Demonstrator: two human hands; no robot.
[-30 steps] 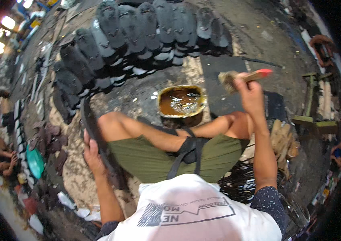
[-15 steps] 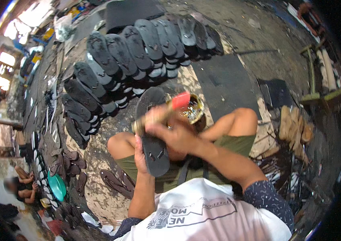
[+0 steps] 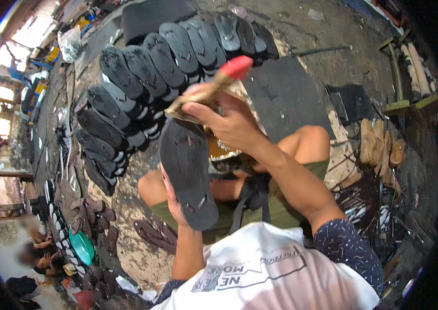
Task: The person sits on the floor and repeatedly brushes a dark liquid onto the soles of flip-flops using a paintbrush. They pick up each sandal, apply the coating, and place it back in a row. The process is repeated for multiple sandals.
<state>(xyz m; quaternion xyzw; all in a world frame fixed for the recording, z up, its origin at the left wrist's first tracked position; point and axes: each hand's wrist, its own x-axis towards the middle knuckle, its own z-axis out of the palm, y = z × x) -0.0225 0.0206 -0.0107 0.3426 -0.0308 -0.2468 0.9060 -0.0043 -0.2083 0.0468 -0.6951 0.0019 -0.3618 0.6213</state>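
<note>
My left hand (image 3: 174, 202) supports a black flip-flop sole (image 3: 185, 168) from its left edge and underside, its long side running away from me. My right hand (image 3: 232, 120) is closed round a brush with a red-tipped handle (image 3: 236, 67). The brush's broad, yellowish end lies at the far tip of the sole; whether the bristles touch it I cannot tell. Partly hidden beneath my right wrist is a pot (image 3: 225, 154) with a stained rim. Stacked black flip-flop soles (image 3: 149, 67) curve in rows beyond my hands.
A black sheet (image 3: 283, 98) lies beyond my right knee. Wooden foot-shaped pieces (image 3: 373, 142) stand at the right, near a green wooden bench (image 3: 410, 107). Brown slippers (image 3: 149, 233) and a green basin (image 3: 81, 247) are at the left. Another person (image 3: 44, 254) sits at far left.
My right hand and the brush have moved away from me, from the sole's middle to its far tip. The sole now shows most of its upper face.
</note>
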